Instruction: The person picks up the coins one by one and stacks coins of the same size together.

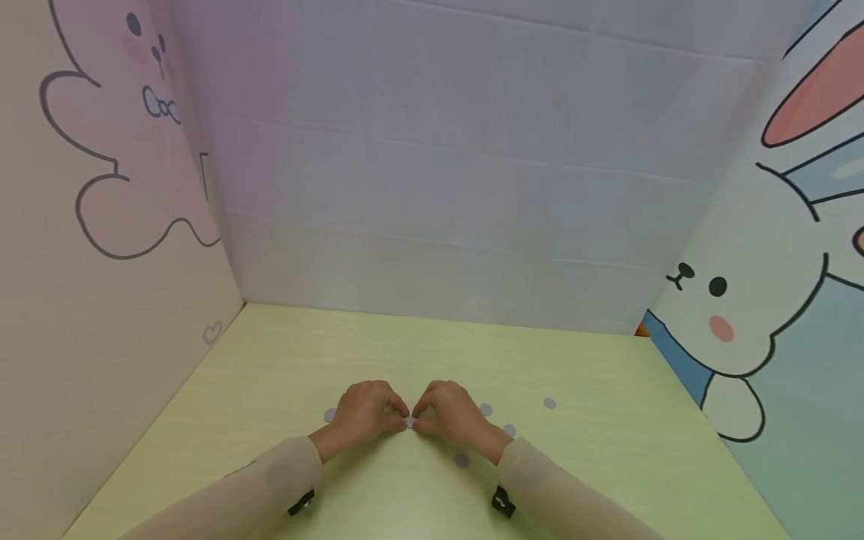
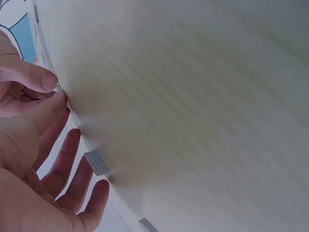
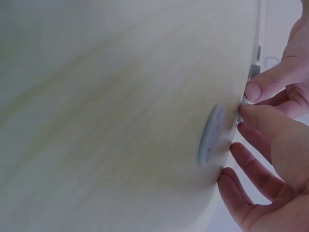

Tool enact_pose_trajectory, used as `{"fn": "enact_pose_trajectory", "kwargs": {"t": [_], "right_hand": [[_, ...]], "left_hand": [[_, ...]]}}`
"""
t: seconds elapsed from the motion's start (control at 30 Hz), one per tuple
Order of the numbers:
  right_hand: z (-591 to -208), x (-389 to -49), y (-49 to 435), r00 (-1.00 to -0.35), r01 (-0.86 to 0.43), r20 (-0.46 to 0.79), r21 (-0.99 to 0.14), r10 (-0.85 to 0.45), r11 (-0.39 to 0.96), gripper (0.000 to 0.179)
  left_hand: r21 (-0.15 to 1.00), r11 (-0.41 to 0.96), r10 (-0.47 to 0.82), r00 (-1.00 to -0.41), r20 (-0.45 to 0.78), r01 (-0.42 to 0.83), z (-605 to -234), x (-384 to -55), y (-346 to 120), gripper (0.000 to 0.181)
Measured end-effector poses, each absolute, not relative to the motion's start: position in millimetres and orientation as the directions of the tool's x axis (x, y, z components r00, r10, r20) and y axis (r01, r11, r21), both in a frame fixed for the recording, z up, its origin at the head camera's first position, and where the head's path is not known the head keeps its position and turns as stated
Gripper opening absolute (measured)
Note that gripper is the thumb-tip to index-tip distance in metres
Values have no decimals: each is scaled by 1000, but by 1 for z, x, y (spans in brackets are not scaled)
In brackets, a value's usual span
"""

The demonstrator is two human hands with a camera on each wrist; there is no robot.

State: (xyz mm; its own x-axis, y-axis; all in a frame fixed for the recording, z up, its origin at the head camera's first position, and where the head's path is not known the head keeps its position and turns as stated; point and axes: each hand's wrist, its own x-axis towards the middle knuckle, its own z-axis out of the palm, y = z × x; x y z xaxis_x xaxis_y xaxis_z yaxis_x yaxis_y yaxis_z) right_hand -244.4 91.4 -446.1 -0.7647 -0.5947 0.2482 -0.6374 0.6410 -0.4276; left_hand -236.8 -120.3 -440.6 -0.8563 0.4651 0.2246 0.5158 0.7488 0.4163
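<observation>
A small grey coin-like disc (image 1: 409, 422) is on the pale yellow table, between my two hands. My left hand (image 1: 367, 412) pinches at its left side with thumb and forefinger; my right hand (image 1: 454, 414) pinches at its right side. The fingertips nearly meet. The fingers mostly cover the disc in both wrist views. Close to the left hand's other fingers is a short stack of grey discs (image 2: 96, 163). One single disc (image 3: 211, 134), with faint marks on its face, lies near the right hand in the right wrist view.
More grey discs lie about: one (image 1: 330, 415) left of the left hand, others (image 1: 486, 409), (image 1: 509, 430), (image 1: 462, 460) around the right wrist, and one (image 1: 550, 403) farther right. Cartoon-printed panels (image 1: 756, 300) and a plain back panel (image 1: 439, 187) enclose the table (image 1: 378, 337).
</observation>
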Motion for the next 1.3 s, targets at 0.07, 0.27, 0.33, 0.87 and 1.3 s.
{"fn": "enact_pose_trajectory", "kwargs": {"t": [0.07, 0.27, 0.33, 0.87, 1.3], "right_hand": [[-446, -244, 91, -766, -636, 248, -425, -593, 644, 5], [-445, -244, 90, -768, -635, 251, -419, -589, 649, 6], [-446, -244, 90, -768, -635, 254, -421, -587, 648, 6], [-434, -252, 121, -786, -586, 157, -497, -598, 640, 18], [-433, -258, 189, -828, -558, 261, -479, -497, 678, 25]], "left_hand": [[414, 748, 467, -855, 226, 518, -440, -237, -120, 11], [415, 746, 470, -853, 227, 521, -441, -238, -120, 11], [411, 748, 470, -853, 226, 521, -442, -238, -119, 11], [422, 763, 454, -871, 189, 490, -441, -239, -118, 10], [456, 757, 447, -880, 161, 468, -444, -241, -118, 10]]}}
